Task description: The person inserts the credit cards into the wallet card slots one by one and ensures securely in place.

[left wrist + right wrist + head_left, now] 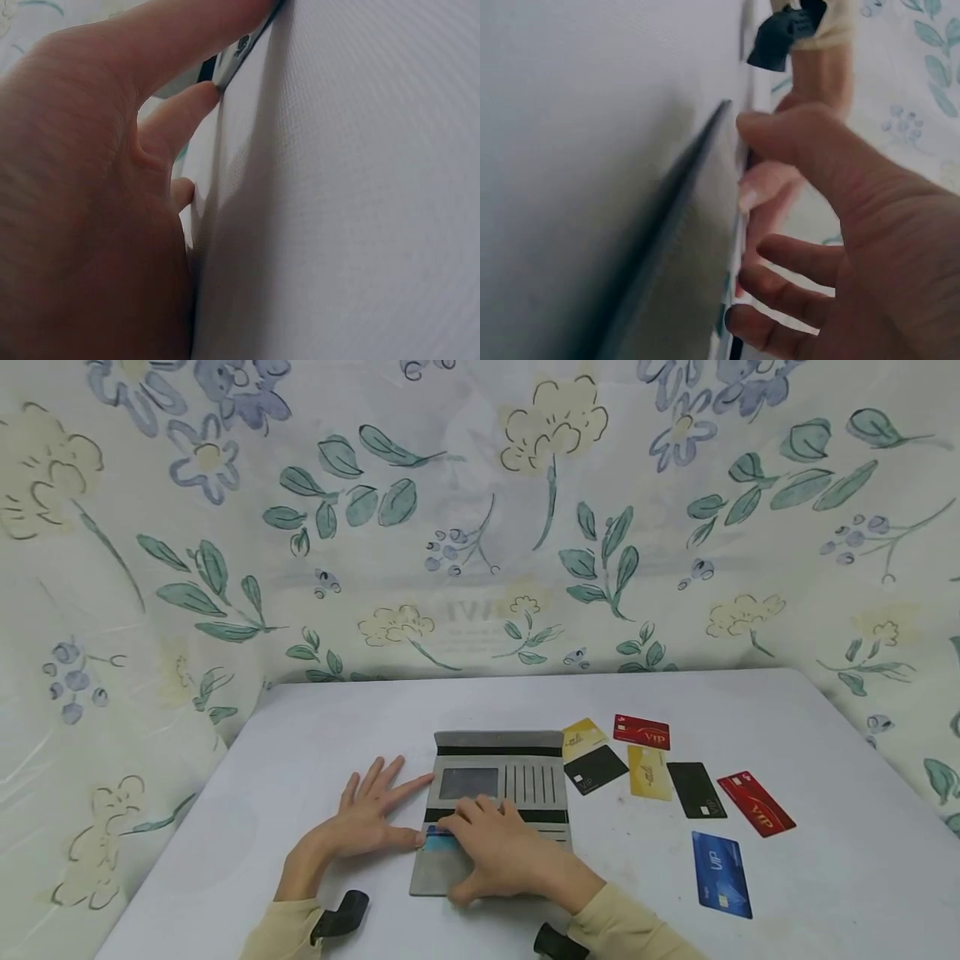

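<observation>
A grey wallet (429, 882) lies unfolded on the table, with a dark clear window (468, 782), card slots and black bands. A blue card (438, 842) shows at its lower left, partly covered by the right hand. My left hand (363, 824) is spread flat at the wallet's left side, index finger and thumb tips touching that edge. My right hand (510, 856) lies over the wallet's lower half, fingertips on the blue card and thumb by the bottom edge. In the right wrist view its fingers are loosely bent above the wallet (694, 262).
Right of the wallet lie gold cards (650, 772), black cards (697, 791), red cards (756, 803) and a blue VIP card (722, 874). One black card (596, 769) overlaps a gold one beside the wallet. A flowered sheet (480, 568) hangs behind the white table (352, 710).
</observation>
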The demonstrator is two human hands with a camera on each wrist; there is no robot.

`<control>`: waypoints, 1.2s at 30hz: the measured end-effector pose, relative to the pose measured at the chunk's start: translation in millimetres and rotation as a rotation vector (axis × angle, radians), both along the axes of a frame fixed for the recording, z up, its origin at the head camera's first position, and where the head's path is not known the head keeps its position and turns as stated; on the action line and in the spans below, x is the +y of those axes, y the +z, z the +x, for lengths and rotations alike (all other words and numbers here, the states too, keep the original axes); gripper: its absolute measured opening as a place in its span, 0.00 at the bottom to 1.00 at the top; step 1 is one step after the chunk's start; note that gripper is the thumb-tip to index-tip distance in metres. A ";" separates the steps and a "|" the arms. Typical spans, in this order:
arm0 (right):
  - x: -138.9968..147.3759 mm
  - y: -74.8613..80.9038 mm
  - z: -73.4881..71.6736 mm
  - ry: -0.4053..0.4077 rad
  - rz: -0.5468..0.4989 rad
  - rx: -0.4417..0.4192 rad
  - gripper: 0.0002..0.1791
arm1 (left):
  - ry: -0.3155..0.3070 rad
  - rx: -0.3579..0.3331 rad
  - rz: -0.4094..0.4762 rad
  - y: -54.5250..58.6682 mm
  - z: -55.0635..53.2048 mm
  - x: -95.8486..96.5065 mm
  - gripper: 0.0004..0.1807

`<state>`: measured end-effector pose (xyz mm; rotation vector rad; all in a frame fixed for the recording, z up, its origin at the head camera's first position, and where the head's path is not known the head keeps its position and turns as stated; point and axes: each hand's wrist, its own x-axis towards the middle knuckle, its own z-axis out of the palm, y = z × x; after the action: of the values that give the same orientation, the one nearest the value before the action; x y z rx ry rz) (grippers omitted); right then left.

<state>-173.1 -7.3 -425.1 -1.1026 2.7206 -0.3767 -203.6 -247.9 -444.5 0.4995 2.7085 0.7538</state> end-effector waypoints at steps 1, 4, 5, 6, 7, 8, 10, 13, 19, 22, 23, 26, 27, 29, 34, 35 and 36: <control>2.8 2.5 -1.5 -0.002 -0.014 -0.026 0.40 | 0.002 -0.001 0.003 -0.3 -0.1 0.1 0.47; 13.3 11.4 -7.0 -0.021 -0.064 -0.097 0.41 | -0.001 0.010 0.008 -0.3 0.2 -0.3 0.47; 17.5 14.4 -9.0 -0.032 -0.082 -0.112 0.41 | 0.001 0.013 0.005 -0.5 0.3 -0.6 0.47; 22.1 17.1 -11.0 -0.042 -0.100 -0.125 0.41 | 0.001 0.018 0.004 -0.6 0.5 -0.8 0.47; 26.8 19.4 -12.9 -0.054 -0.123 -0.142 0.40 | 0.001 0.022 0.002 -0.8 0.8 -1.1 0.47; 32.4 21.1 -14.7 -0.067 -0.145 -0.153 0.40 | 0.000 0.025 0.001 -1.0 0.7 -0.6 0.47; 43.4 22.9 -17.4 -0.090 -0.189 -0.170 0.38 | 0.000 0.023 0.004 -1.2 0.5 0.4 0.47; 57.7 21.6 -20.1 -0.117 -0.229 -0.156 0.36 | 0.007 0.015 0.000 -1.7 0.4 0.7 0.47; 79.5 14.8 -21.0 -0.173 -0.237 -0.137 0.35 | 0.013 0.016 -0.004 -3.3 0.6 -0.2 0.47; 90.4 14.8 -20.6 -0.201 -0.233 -0.141 0.35 | 0.013 0.021 0.002 -3.4 0.8 0.2 0.47; 94.6 14.8 -21.0 -0.210 -0.231 -0.140 0.35 | 0.011 0.021 0.004 -3.5 0.7 0.3 0.48; 107.6 16.6 -23.6 -0.243 -0.230 -0.127 0.35 | 0.010 0.017 0.003 -3.7 0.3 0.7 0.48; 112.3 17.4 -25.3 -0.254 -0.231 -0.117 0.35 | 0.007 0.016 0.006 -3.6 0.2 0.9 0.48; 121.5 19.9 -29.3 -0.281 -0.238 -0.094 0.35 | 0.011 0.015 0.002 -4.0 -0.1 0.9 0.48; 146.5 28.1 -41.1 -0.326 -0.292 -0.050 0.33 | 0.016 0.021 -0.005 -4.5 -0.1 0.0 0.48; 151.8 29.2 -43.4 -0.336 -0.303 -0.045 0.32 | 0.013 0.022 -0.003 -4.7 0.0 -0.1 0.48; 157.1 30.7 -45.5 -0.346 -0.310 -0.037 0.32 | 0.011 0.025 -0.003 -4.8 0.1 -0.2 0.48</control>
<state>-218.6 149.8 -394.4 -0.6665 2.8834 -0.8851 -203.4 -248.1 -449.3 0.4962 2.7370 0.7515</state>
